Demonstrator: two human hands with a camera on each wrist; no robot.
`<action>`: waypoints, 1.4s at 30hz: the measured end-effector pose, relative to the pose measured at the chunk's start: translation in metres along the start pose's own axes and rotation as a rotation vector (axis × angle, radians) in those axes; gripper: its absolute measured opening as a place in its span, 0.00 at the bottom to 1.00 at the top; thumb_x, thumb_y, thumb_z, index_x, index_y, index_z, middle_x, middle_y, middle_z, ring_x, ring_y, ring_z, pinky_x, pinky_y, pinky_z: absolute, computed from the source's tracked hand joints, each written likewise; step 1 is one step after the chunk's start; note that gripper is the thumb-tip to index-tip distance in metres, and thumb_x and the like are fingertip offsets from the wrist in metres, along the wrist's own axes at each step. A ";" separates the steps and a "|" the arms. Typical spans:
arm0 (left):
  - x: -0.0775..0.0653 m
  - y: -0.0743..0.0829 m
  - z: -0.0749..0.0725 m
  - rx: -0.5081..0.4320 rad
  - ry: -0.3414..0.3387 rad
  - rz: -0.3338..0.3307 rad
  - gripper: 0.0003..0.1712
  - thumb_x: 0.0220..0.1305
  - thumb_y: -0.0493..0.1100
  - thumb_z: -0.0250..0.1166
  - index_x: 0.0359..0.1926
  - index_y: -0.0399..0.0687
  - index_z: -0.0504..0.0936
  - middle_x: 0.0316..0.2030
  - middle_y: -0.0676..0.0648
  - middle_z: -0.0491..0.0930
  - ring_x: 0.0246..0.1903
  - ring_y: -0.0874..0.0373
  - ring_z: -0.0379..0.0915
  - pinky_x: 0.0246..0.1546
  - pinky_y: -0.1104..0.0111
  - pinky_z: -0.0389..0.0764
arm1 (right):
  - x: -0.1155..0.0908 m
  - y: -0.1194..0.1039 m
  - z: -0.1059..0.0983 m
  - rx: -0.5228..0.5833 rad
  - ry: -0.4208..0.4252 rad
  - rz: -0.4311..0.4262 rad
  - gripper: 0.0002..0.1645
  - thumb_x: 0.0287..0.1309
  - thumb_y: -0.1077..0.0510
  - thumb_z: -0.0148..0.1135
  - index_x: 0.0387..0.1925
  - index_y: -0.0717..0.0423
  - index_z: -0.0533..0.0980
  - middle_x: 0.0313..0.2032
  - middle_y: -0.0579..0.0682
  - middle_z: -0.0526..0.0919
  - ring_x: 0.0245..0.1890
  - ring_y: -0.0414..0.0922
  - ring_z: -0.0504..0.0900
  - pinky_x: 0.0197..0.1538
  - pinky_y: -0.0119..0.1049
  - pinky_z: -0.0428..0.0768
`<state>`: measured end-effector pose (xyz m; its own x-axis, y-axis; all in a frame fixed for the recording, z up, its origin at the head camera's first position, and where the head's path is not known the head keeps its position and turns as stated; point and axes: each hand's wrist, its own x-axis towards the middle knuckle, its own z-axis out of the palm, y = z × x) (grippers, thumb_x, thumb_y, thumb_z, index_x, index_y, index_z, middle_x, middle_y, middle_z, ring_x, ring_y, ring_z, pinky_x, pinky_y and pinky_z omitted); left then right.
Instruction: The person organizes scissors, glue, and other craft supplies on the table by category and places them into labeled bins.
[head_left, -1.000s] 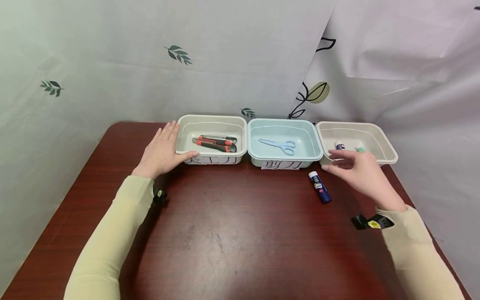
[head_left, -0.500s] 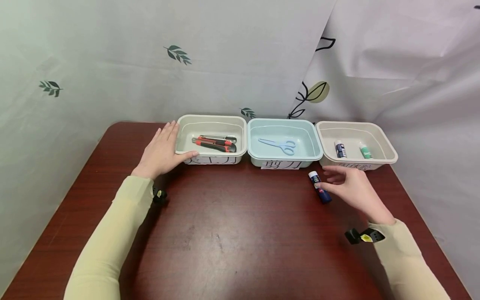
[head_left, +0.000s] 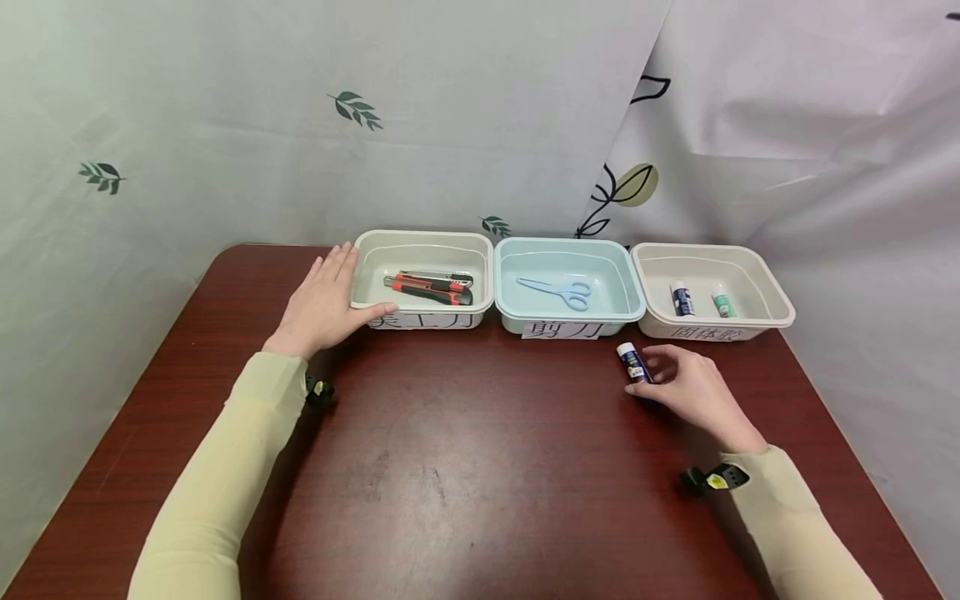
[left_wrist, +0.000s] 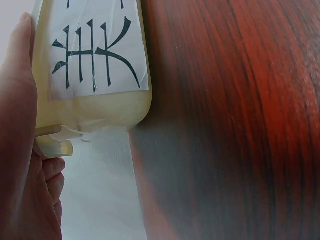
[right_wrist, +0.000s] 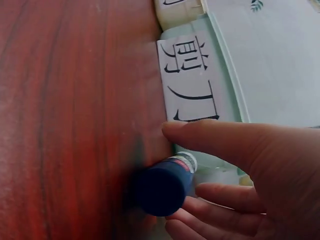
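Note:
In the head view a dark blue glue stick (head_left: 633, 362) with a white cap lies on the table. My right hand (head_left: 693, 390) is astride its near end, thumb on the left and fingers on the right. The right wrist view shows space between the thumb and the glue stick (right_wrist: 161, 190); whether the fingers touch it I cannot tell. My left hand (head_left: 321, 302) rests against the left end of a cream bin (head_left: 423, 237), fingers extended and thumb along its front. The left wrist view shows that bin's labelled front (left_wrist: 95, 107) beside the hand.
Box cutters (head_left: 431, 287) lie in the cream bin. Light blue scissors (head_left: 558, 290) lie in the blue bin (head_left: 566, 243). The right beige bin (head_left: 705, 251) holds a blue glue stick (head_left: 682, 298) and a green one (head_left: 723, 305). A patterned cloth (head_left: 465, 108) hangs behind.
My right hand has moved from the front of the right bin down and left to the glue stick on the table. The left hand has stayed in place.

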<state>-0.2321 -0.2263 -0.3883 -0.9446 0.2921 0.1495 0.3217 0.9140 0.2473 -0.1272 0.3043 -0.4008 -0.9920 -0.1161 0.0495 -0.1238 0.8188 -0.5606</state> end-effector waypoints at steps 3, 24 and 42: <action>0.000 0.001 0.000 -0.003 0.000 0.001 0.68 0.61 0.78 0.58 0.78 0.29 0.46 0.78 0.31 0.46 0.78 0.41 0.38 0.77 0.51 0.39 | 0.000 0.003 0.004 -0.010 -0.001 0.007 0.36 0.46 0.47 0.83 0.52 0.65 0.81 0.35 0.51 0.86 0.32 0.44 0.85 0.37 0.36 0.79; 0.001 -0.002 0.002 0.005 0.004 0.001 0.69 0.61 0.79 0.58 0.79 0.29 0.46 0.78 0.31 0.46 0.78 0.41 0.38 0.77 0.51 0.39 | 0.003 0.006 0.010 0.001 0.010 0.024 0.29 0.50 0.55 0.81 0.49 0.68 0.81 0.31 0.49 0.83 0.30 0.45 0.83 0.33 0.34 0.78; 0.000 -0.002 0.001 -0.004 0.003 0.001 0.69 0.61 0.79 0.57 0.79 0.29 0.46 0.78 0.32 0.45 0.78 0.42 0.37 0.77 0.53 0.37 | 0.002 0.005 0.005 -0.001 0.015 0.004 0.27 0.52 0.57 0.79 0.50 0.68 0.81 0.33 0.51 0.84 0.31 0.45 0.84 0.33 0.33 0.78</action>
<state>-0.2329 -0.2277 -0.3901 -0.9442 0.2919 0.1524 0.3227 0.9125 0.2514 -0.1296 0.3055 -0.4076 -0.9927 -0.1048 0.0594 -0.1201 0.8199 -0.5598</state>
